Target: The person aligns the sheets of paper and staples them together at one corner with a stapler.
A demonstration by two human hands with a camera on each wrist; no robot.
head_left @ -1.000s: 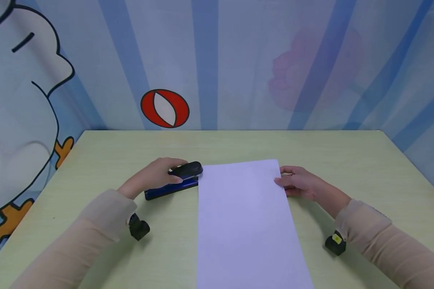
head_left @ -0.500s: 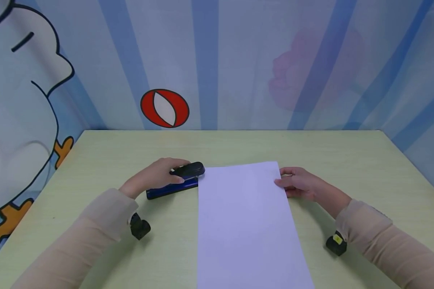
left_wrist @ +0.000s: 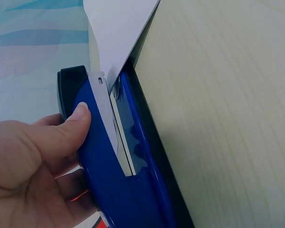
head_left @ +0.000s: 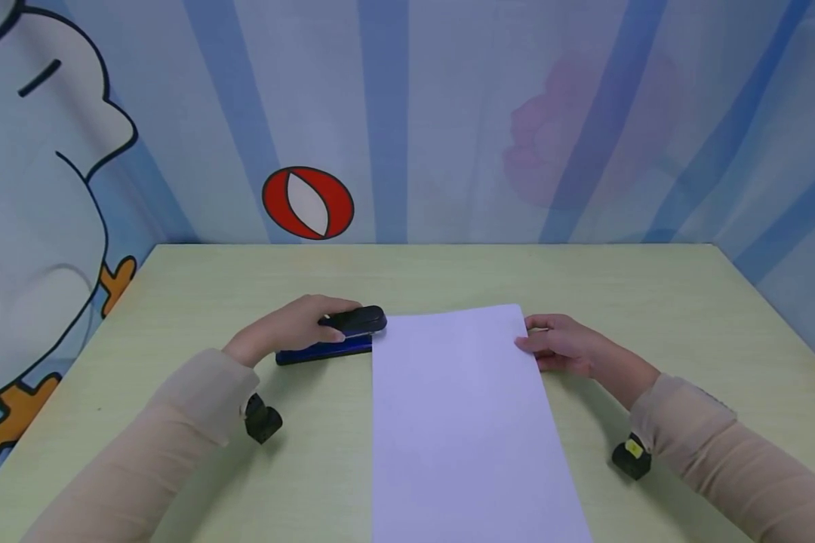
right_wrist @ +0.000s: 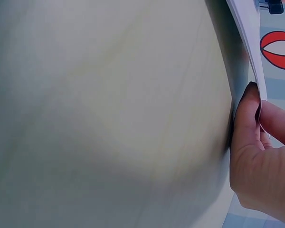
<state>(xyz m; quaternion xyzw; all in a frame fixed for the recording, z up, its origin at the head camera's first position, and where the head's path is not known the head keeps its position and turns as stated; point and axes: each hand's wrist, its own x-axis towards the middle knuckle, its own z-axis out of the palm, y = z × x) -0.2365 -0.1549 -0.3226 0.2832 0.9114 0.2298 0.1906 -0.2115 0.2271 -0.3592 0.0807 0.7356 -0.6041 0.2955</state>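
Observation:
My left hand [head_left: 299,324] grips a blue and black stapler [head_left: 356,320], thumb on the near side of its top arm. In the left wrist view the stapler [left_wrist: 116,175] has its arms apart, and a corner of the white paper [left_wrist: 121,33] reaches in between them at the front end. From the head view, the white paper [head_left: 462,422] stretches from the stapler's nose down to the bottom of the frame. My right hand [head_left: 565,345] pinches its far right edge. Several layered sheets [right_wrist: 249,42] show at the edge in the right wrist view, raised off the table there.
A pale wood-grain table [head_left: 659,302] lies under everything, with its far edge against a blue striped backdrop [head_left: 441,136] printed with cartoon shapes. Small black cameras [head_left: 262,421] hang from both wrists, close above the table.
The stapler has shifted slightly right over the paper's corner, its rear end swinging a little away from me. The paper's far edge has dipped slightly. My right hand has stayed nearly still.

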